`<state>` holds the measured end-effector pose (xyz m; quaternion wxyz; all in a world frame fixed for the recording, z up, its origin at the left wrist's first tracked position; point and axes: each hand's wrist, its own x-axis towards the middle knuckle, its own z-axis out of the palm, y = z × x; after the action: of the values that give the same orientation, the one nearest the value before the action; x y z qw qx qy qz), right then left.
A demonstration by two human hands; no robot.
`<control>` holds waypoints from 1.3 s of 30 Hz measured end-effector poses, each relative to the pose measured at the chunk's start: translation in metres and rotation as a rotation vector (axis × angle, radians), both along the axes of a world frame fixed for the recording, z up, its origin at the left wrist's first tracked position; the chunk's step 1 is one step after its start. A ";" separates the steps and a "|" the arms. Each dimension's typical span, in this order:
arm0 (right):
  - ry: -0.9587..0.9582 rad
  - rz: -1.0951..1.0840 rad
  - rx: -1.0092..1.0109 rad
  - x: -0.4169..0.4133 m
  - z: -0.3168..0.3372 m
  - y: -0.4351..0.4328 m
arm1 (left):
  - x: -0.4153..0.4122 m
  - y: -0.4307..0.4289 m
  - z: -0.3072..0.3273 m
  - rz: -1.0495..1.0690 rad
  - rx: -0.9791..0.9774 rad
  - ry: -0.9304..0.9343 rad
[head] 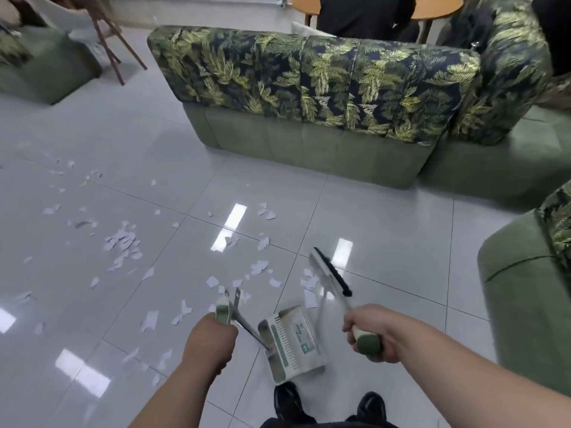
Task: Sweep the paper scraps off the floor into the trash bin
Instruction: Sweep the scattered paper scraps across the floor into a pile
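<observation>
**Black shoes (289,403) planted, most of the sweeping still ahead**

Far left, paper scraps (122,242) lie scattered over the glossy tiled floor (92,134). They are thickest in one loose cluster and thin out toward the person's feet. The left hand (210,341) is wrapped round the green-and-cream grip of the long-handled dustpan (293,341). It keeps the pan low, just ahead of the toes, probably as a fixed target to drive litter into. Whether the pan rests flat on the tiles cannot be told.

The right hand (370,332) is closed round the end of the broom (332,273). The broom's black bristles sit just beside a few scraps right of the pan, seemingly placed to drag them inward.

No trash bin is in view. The back of a leaf-print sofa (309,88) closes off the floor ahead. A green armchair (525,288) crowds the right side, so the broom likely has little room to swing there. The bulk of the paper lies well apart from the pan, to the left.
</observation>
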<state>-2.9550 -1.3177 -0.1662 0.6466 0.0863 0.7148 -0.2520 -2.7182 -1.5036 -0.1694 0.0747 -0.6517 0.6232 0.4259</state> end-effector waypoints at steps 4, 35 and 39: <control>-0.103 -0.039 -0.023 0.040 0.008 -0.056 | 0.035 -0.021 0.000 0.065 0.005 0.001; -0.028 -0.082 -0.053 0.129 -0.018 -0.191 | 0.175 -0.067 -0.015 0.399 0.015 0.012; -0.128 -0.089 -0.100 0.129 -0.024 -0.222 | 0.175 -0.067 -0.011 0.484 0.033 0.029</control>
<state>-2.8259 -1.5400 -0.1903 0.6825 0.1017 0.6541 -0.3098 -2.5436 -1.5702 -0.1803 -0.0276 -0.7747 0.4426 0.4508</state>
